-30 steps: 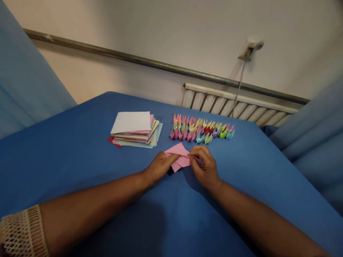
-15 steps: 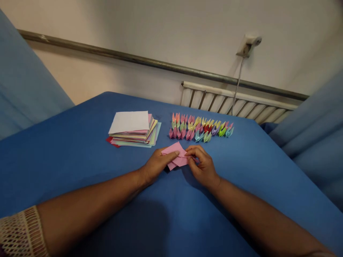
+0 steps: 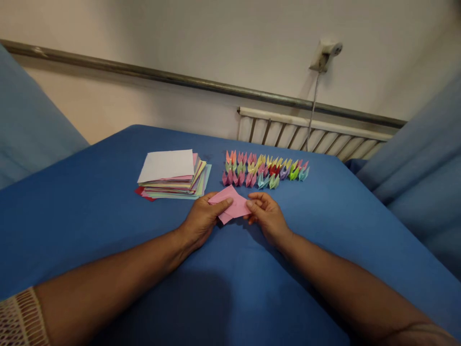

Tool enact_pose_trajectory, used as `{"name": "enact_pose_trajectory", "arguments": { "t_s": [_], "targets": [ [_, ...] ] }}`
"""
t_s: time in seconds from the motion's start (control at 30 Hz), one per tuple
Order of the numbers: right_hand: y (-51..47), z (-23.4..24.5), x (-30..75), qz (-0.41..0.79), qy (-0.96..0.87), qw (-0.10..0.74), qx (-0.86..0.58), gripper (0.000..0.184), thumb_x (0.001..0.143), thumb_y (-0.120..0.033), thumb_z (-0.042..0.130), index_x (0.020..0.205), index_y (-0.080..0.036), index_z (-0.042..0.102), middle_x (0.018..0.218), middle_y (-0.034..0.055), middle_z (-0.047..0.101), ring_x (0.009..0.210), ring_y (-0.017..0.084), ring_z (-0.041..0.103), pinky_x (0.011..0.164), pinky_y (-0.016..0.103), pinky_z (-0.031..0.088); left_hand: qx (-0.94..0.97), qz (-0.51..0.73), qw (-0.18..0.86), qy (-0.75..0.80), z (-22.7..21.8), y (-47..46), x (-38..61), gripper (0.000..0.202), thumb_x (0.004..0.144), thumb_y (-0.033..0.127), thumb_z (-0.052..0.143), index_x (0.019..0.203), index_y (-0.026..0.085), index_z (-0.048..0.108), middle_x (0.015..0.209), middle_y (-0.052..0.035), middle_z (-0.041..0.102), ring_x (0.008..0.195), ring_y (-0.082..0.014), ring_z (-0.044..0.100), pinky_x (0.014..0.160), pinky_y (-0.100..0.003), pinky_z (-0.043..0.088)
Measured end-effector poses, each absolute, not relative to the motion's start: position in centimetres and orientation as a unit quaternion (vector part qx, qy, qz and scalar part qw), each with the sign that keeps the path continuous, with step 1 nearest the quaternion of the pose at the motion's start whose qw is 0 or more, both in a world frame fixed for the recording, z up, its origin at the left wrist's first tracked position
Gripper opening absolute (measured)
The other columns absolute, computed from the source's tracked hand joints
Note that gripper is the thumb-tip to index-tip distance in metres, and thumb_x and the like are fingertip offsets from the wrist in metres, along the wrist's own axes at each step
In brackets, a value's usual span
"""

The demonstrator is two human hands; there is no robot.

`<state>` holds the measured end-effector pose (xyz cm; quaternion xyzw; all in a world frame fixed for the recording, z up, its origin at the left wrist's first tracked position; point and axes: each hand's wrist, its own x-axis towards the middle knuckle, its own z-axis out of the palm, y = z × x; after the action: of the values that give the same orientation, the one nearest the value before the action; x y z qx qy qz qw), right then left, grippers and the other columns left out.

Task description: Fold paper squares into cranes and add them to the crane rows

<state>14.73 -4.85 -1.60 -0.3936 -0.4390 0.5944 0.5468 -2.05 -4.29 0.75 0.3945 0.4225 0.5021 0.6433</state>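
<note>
A partly folded piece of pink paper is held between both hands, a little above the blue-covered table. My left hand grips its left part, thumb pressed on top and the other fingers hidden beneath. At the right corner, my right hand pinches the paper between thumb and fingers. Just beyond the hands stand several small folded paper cranes in rows, in pink, yellow, green, blue, red and purple.
Left of the cranes lies a stack of coloured paper with a white sheet on top. The blue table cover reaches back to a wall with a metal rail and a radiator. Blue curtains hang on both sides.
My right fingers have shifted from a narrow folded flap to the paper's right corner, with the thumb now on top. The view has moved slightly, so everything sits further left.
</note>
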Motion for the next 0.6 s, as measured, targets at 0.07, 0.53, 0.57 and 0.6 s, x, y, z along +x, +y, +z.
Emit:
{"name": "enact_pose_trajectory", "arguments": {
  "t_s": [0.07, 0.53, 0.57, 0.6],
  "targets": [
    [-4.5, -1.6, 14.9, 0.587, -0.407, 0.58, -0.391, 0.043, 0.064, -0.038, 0.08, 0.094, -0.021, 0.053, 0.062, -0.0061, 0.059, 0.048, 0.009, 0.055, 0.042, 0.019, 0.039, 0.393, 0.499, 0.64, 0.432, 0.8, -4.4, -2.0, 0.042, 0.062, 0.03, 0.083, 0.095, 0.01, 0.065, 0.082, -0.0062, 0.07, 0.072, -0.0162, 0.064, 0.068, -0.027, 0.048],
    [-5.0, -1.5, 14.6, 0.624, -0.44, 0.522, -0.381, 0.04, 0.062, -0.041, 0.082, 0.091, -0.018, 0.065, 0.082, 0.0028, 0.067, 0.068, 0.014, 0.058, 0.057, 0.026, 0.045, 0.468, 0.463, 0.605, 0.448, 0.4, -4.4, -2.2, 0.042, 0.068, 0.038, 0.078, 0.097, 0.012, 0.066, 0.085, -0.0054, 0.068, 0.068, -0.0138, 0.06, 0.062, -0.023, 0.045],
    [-5.1, -1.6, 14.4, 0.626, -0.453, 0.508, -0.38, 0.038, 0.062, -0.04, 0.082, 0.088, -0.018, 0.066, 0.081, 0.003, 0.067, 0.068, 0.014, 0.057, 0.059, 0.027, 0.045, 0.467, 0.464, 0.61, 0.442, 0.3, -4.5, -2.1, 0.043, 0.067, 0.038, 0.078, 0.099, 0.012, 0.066, 0.088, -0.0061, 0.069, 0.073, -0.0152, 0.061, 0.066, -0.025, 0.046],
    [-5.2, -1.7, 14.3, 0.624, -0.461, 0.503, -0.381, 0.035, 0.063, -0.041, 0.081, 0.085, -0.017, 0.067, 0.079, 0.0027, 0.067, 0.067, 0.013, 0.056, 0.061, 0.028, 0.045, 0.467, 0.458, 0.615, 0.44, 0.3, -4.6, -2.1, 0.043, 0.067, 0.038, 0.079, 0.099, 0.012, 0.066, 0.088, -0.0059, 0.069, 0.073, -0.0158, 0.061, 0.067, -0.025, 0.047]
  ]
}}
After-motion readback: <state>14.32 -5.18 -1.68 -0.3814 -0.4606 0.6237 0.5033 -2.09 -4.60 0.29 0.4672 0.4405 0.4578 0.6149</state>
